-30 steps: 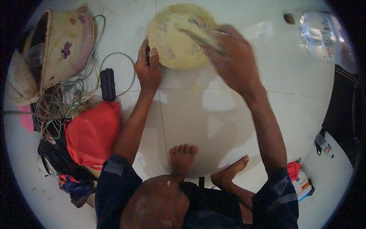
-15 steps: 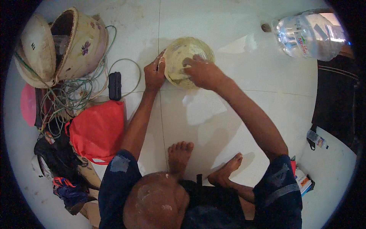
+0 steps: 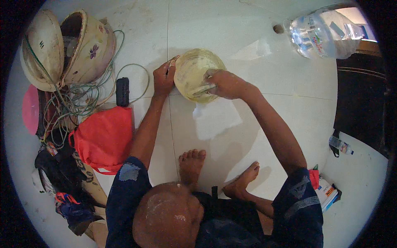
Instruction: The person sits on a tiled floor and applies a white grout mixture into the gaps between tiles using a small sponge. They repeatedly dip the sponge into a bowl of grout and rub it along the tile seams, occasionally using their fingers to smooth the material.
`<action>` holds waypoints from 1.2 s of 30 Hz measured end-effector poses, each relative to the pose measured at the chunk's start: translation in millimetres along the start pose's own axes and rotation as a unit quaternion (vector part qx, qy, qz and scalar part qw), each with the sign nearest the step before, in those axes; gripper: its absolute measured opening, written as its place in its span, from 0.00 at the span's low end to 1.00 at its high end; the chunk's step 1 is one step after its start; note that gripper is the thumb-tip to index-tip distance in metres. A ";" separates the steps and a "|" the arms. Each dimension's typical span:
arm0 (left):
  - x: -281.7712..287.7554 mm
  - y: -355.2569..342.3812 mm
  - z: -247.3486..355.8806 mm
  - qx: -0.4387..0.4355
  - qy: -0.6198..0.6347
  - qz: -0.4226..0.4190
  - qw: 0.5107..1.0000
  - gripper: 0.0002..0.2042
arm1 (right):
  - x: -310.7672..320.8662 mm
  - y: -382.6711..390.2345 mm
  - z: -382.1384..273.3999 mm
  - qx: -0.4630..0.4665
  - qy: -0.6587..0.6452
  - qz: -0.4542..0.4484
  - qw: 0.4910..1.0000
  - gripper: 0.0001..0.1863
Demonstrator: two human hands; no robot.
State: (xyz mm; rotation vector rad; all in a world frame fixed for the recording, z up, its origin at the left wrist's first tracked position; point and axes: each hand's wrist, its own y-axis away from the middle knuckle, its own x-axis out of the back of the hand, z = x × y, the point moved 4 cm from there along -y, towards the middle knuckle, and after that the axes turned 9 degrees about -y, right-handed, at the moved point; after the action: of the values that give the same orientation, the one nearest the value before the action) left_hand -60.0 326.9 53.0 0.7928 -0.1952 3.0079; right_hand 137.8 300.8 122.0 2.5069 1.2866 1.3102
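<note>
"What have you got on the head feed between the hands?"

"I've got a round bowl (image 3: 191,74) smeared with pale yellow, on the tiled floor (image 3: 264,124). It sits just right of the left hand (image 3: 164,78) and partly under the right hand (image 3: 226,84)."

"And the hands?"

"I see the left one gripping the bowl's left edge, thumb side up by the rim. The right one's fingers are curled around a narrow, pale scraper-like tool (image 3: 203,89), its blade low over the near part of the bowl. I can't tell exactly what the tool is."

"How would you expect the bowl to handle?"

"I'd judge it light and fairly stiff, so it could skid or spin on smooth tile. The coating looks damp or powdery, I can't say which, and might be slippery. I'd hold the outer rim where the left hand is, rather than the smeared inside. I doubt it's fragile."

"Which way does it point?"

"It's round, so I read no long axis. Its hollow seems to face up at my camera. The tool does have one: it runs from the right fingers leftward and slightly back toward the body."

"Anything close by?"

"A black case (image 3: 122,91) lies left of the left hand, with a red bag (image 3: 104,140) nearer the body. A big clear bottle (image 3: 324,35) is well beyond the right hand, to its right."
</note>
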 end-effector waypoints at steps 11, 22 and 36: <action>-9.5 2.6 -30.5 0.045 -0.016 0.124 0.991 0.14 | 13.5 157.1 91.5 -0.215 -0.444 0.365 0.790 0.22; -13.5 -1.3 -14.2 0.031 -0.019 0.132 0.991 0.19 | -56.2 227.8 136.9 -0.178 0.198 0.345 0.900 0.11; -9.3 0.6 -11.9 0.048 -0.094 0.135 0.985 0.22 | -39.0 253.6 143.7 -0.206 0.181 0.270 0.923 0.17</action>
State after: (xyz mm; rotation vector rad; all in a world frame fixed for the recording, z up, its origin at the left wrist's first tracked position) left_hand -57.8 327.9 38.1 1.1503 -0.1749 3.2114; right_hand 391.4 153.9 99.0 2.4498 0.2540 1.9707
